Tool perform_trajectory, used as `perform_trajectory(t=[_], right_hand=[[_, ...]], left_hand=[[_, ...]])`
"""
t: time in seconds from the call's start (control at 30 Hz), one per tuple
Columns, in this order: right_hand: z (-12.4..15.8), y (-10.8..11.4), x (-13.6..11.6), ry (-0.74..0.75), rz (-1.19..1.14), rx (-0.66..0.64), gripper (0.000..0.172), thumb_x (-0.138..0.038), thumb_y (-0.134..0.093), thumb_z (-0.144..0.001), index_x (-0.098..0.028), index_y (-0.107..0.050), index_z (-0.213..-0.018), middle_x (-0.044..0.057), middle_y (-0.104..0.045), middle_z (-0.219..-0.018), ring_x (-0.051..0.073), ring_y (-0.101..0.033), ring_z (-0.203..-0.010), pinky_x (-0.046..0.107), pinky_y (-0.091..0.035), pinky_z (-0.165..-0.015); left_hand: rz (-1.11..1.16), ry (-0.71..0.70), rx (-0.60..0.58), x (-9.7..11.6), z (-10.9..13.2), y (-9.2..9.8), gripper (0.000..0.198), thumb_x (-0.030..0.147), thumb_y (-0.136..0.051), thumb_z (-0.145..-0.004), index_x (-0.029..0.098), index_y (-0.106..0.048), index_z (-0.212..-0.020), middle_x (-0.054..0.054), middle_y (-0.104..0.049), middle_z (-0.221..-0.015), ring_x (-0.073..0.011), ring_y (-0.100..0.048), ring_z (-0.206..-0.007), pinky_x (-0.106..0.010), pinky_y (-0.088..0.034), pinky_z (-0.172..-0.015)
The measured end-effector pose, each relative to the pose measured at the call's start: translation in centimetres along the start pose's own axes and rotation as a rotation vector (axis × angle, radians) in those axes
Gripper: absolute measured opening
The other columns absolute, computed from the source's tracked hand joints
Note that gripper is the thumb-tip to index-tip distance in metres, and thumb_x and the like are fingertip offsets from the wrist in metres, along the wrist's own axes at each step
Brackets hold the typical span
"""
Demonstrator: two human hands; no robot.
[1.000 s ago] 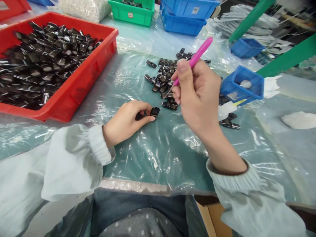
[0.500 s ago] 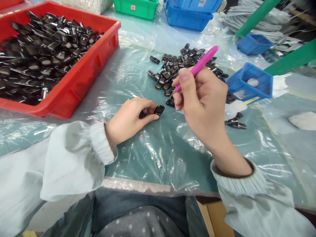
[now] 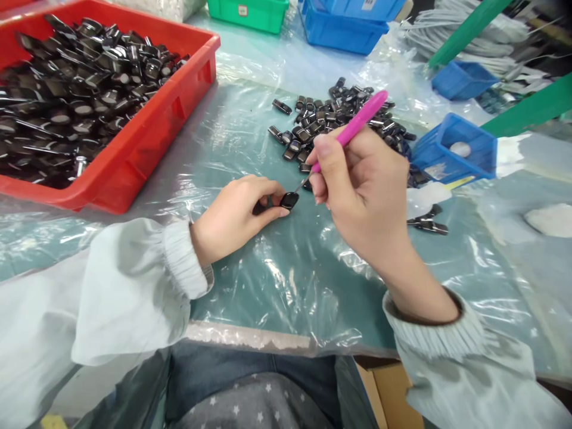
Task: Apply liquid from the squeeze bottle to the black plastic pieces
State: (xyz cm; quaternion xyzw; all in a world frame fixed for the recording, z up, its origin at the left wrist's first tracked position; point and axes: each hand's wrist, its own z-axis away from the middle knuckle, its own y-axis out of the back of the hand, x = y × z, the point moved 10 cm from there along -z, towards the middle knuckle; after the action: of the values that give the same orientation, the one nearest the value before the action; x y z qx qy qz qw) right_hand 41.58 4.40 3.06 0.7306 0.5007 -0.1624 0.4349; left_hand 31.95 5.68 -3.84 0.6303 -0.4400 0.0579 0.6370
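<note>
My left hand [image 3: 243,215] pinches a small glossy black piece [image 3: 289,201] between thumb and fingers, just above the plastic-covered table. In my right hand [image 3: 364,185] is a pink pen-shaped tool [image 3: 357,126] with a thin metal tip, gripped like a pen. Its tip reaches the far edge of the black piece; whether it touches cannot be made out. Behind my right hand lies a pile of small shiny black parts [image 3: 319,119], partly hidden by that hand.
A red bin [image 3: 147,143] full of dark shiny parts stands at the left. A small blue container [image 3: 476,143] and a few black parts [image 3: 429,220] are to the right. Green [image 3: 250,13] and blue [image 3: 342,33] bins stand at the back, and a green bar [image 3: 531,107] crosses at right.
My right hand has shifted slightly left and down, bringing the pink tool's tip nearer to the black piece. My left hand keeps its grip almost unmoved.
</note>
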Motion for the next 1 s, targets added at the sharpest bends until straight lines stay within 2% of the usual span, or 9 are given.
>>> perform_trajectory(t=[0.07, 0.3, 0.47, 0.77, 1.0], right_hand=[[0.0, 0.0, 0.1, -0.019, 0.035, -0.006, 0.022, -0.031, -0.049, -0.099, -0.018, -0.053, -0.082, -0.003, -0.054, -0.061, 0.008, -0.050, -0.048, 0.021, -0.040, -0.047], [-0.1, 0.4, -0.5, 0.027, -0.030, 0.034, 0.018, -0.020, -0.046, -0.099, -0.017, -0.054, -0.083, -0.003, -0.051, -0.063, 0.009, -0.049, -0.050, 0.024, -0.037, -0.047], [-0.1, 0.0, -0.4, 0.014, -0.014, -0.003, 0.019, -0.018, -0.047, -0.098, -0.017, -0.053, -0.080, -0.004, -0.050, -0.060, 0.007, -0.048, -0.047, 0.021, -0.038, -0.047], [0.3, -0.9, -0.2, 0.031, 0.094, -0.084, 0.018, -0.024, -0.049, -0.098, -0.018, -0.053, -0.081, -0.005, -0.048, -0.057, 0.008, -0.048, -0.046, 0.021, -0.037, -0.046], [0.2, -0.4, -0.6, 0.057, 0.102, -0.039, 0.026, -0.035, -0.049, -0.099, -0.019, -0.053, -0.079, -0.005, -0.048, -0.057, 0.009, -0.049, -0.047, 0.022, -0.039, -0.046]], left_hand=[[0.000, -0.002, 0.001, 0.0, 0.0, 0.0, 0.013, 0.028, -0.064, -0.085, 0.015, -0.062, -0.084, 0.002, -0.057, -0.071, -0.0127, -0.051, -0.065, -0.024, -0.038, -0.065], [0.006, 0.010, -0.009, -0.1, 0.0, 0.0, 0.013, 0.028, -0.064, -0.085, 0.015, -0.063, -0.085, 0.002, -0.058, -0.072, -0.0130, -0.051, -0.066, -0.024, -0.037, -0.065], [0.011, -0.008, 0.000, 0.1, 0.1, 0.1, 0.013, 0.026, -0.065, -0.085, 0.014, -0.063, -0.084, 0.002, -0.058, -0.071, -0.0125, -0.051, -0.065, -0.024, -0.037, -0.065], [0.008, -0.013, -0.007, 0.2, 0.1, 0.1, 0.011, 0.025, -0.064, -0.085, 0.014, -0.062, -0.083, 0.003, -0.057, -0.069, -0.0116, -0.050, -0.062, -0.024, -0.037, -0.063], [0.013, -0.021, 0.003, 0.3, 0.2, 0.1, 0.011, 0.025, -0.065, -0.084, 0.014, -0.063, -0.084, 0.002, -0.056, -0.070, -0.0122, -0.049, -0.064, -0.024, -0.037, -0.063]])
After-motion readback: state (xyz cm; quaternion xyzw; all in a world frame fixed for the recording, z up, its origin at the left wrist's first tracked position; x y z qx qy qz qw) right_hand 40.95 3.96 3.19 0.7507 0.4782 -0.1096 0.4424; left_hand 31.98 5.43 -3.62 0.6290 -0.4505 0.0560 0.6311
